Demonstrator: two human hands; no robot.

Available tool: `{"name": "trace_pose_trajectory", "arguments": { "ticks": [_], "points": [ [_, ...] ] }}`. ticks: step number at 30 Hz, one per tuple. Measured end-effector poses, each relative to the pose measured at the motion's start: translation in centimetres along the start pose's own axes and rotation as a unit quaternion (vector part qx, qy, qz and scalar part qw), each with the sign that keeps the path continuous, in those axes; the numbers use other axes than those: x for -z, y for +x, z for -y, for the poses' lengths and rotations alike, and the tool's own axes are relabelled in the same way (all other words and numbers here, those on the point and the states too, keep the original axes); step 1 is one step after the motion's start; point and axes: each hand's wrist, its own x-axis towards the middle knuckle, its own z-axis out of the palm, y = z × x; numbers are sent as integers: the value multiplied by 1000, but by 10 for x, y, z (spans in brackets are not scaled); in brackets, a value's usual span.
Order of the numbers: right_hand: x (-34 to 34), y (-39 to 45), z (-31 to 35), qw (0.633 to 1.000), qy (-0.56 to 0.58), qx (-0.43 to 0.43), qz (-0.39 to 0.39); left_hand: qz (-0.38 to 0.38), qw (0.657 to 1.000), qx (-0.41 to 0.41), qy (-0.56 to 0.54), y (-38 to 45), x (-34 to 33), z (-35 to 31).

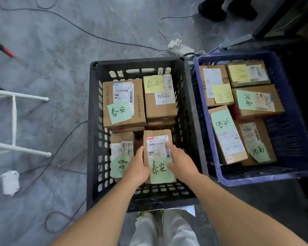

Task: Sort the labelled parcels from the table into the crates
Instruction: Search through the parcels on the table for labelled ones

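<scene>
Grey floor, loose cables. Both hands, left hand [138, 168] and right hand [180, 165], grasp a parcel [158, 155] inside the black crate [94, 139], near corner. Placing step; next likely release, withdraw.

Green note [161, 170] on the held parcel [157, 139] reads 泰安; a rear parcel's white label [164, 98] reads 0325.
</scene>
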Motion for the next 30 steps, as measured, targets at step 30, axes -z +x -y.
{"name": "trace_pose_trajectory", "arguments": {
  "ticks": [30],
  "points": [
    [-67, 118, -38, 984, -149, -64, -79, 53, 975, 39, 214, 124, -72, 41]
  ]
}}
